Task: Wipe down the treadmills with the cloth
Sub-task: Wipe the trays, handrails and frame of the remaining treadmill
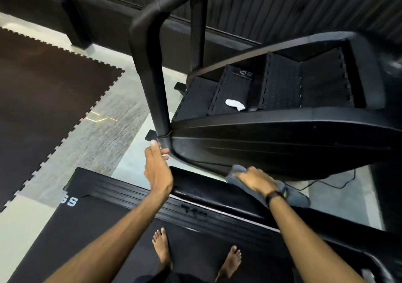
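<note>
Barefoot person stands on treadmill belt (91, 234), reaching across side rail (217, 193) to neighbouring stair-climber (282, 139). Right hand (255, 180) presses grey cloth (298, 195) flat against climber's lower side panel — fingers spread over cloth. Left hand (157, 167) grips base of handrail post (152, 76), which rises between viewer and steps. White rag (236, 104) lies on step; cable (326, 184) trails on floor beyond; puzzle-edge mat (43, 97) at left.

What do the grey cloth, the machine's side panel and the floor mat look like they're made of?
Grey cloth: soft fabric, probably microfibre; it drapes and folds under the right hand.
Side panel: looks like moulded plastic, smooth with a dull sheen.
Floor mat: likely rubber or foam; matte, with interlocking puzzle edges.
</note>
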`<state>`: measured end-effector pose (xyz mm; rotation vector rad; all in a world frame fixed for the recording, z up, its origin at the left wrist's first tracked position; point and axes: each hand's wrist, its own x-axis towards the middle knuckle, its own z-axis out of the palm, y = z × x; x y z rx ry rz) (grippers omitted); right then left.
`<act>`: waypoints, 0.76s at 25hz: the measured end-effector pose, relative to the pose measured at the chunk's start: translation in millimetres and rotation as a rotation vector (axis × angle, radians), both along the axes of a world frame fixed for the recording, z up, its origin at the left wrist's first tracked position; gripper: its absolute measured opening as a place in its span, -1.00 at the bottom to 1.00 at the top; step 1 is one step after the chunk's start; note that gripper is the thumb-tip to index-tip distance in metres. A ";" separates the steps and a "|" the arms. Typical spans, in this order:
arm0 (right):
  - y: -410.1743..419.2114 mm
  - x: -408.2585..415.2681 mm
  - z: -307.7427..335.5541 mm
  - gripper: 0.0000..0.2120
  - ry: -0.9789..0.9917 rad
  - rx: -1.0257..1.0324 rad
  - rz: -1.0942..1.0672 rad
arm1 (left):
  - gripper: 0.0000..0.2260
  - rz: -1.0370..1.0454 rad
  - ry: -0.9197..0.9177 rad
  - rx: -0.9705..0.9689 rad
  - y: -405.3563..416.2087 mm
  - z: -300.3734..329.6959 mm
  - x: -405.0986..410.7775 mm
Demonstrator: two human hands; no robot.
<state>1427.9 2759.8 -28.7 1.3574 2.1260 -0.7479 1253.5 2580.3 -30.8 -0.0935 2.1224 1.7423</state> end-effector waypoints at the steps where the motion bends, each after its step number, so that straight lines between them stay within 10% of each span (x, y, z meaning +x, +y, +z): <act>1: -15.8 -24.6 0.8 -0.56 0.061 -0.011 0.045 | -0.47 0.001 -0.048 0.024 -1.2 -0.7 -3.3; 7: -114.9 -22.0 16.6 -0.56 0.417 0.560 0.287 | -0.51 -0.120 -0.133 0.009 1.1 -11.3 -16.1; 9: -104.2 21.2 24.7 -0.54 0.500 0.529 0.280 | -0.53 -0.161 -0.114 0.023 0.4 -11.1 -14.1; 15: -8.3 -17.3 -18.8 -0.50 -0.057 0.052 0.051 | -0.48 -0.159 -0.026 0.043 -1.4 -1.4 -12.2; 19: -66.3 -119.5 -14.9 -0.57 0.140 -0.018 0.256 | -0.59 -0.135 -0.025 0.024 -2.3 -6.5 -11.3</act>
